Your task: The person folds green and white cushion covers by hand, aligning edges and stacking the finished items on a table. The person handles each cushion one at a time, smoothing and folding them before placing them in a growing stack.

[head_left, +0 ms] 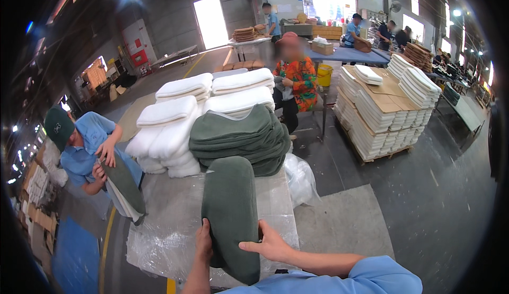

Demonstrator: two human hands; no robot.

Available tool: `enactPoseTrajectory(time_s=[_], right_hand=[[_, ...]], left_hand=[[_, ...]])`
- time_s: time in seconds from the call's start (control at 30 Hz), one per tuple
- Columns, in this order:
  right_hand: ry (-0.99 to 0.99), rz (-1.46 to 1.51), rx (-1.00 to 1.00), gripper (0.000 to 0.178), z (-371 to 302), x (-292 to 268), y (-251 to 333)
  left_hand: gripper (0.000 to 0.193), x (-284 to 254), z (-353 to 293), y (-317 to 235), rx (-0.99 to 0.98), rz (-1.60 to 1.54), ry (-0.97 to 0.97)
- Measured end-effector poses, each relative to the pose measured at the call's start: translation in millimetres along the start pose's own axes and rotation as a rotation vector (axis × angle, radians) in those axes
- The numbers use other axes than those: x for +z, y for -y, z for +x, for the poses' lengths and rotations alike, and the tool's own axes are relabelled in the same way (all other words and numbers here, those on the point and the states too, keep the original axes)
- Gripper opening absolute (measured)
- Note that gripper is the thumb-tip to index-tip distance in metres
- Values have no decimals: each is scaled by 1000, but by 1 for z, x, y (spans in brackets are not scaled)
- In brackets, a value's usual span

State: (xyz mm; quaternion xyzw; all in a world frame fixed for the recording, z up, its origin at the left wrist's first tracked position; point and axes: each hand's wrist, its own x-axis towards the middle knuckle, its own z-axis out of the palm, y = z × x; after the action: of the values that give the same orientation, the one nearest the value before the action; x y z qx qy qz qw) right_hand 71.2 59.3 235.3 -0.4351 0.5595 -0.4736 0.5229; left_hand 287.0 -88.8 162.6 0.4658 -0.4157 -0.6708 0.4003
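One green pad (230, 204), lower centre of the frame, long axis near-vertical between our hands: we list our left hand (203, 241) closed on its left edge, our right hand (269, 243) pinching its right edge, thumb across the face

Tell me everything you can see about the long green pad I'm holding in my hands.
The green pad is long and dark green, with a rounded far end and a smooth, matte face that looks like soft fabric. It is held lengthwise over the plastic-covered table, its far end in front of the stack of green pads. Your left hand holds its left edge; your right hand grips the right edge, thumb across the face. Whether its underside touches the table is hidden.
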Motion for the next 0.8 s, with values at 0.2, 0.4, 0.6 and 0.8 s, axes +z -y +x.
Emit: enactPoseTrajectory(time_s=[0.2,0.4,0.6,0.8], right_hand=[[181,118,32,93,-16,-9,-29],[487,97,17,60,-36,-26,-43],[110,326,281,44,-26,-80,-140],[-64,890,229,41,-32,-99,-183]], left_hand=[[64,18,13,-2,-203,375,169],[63,26,12,17,-413,594,374],[66,68,-2,49,-509,496,555],[67,111,-16,45,-558,589,690]])
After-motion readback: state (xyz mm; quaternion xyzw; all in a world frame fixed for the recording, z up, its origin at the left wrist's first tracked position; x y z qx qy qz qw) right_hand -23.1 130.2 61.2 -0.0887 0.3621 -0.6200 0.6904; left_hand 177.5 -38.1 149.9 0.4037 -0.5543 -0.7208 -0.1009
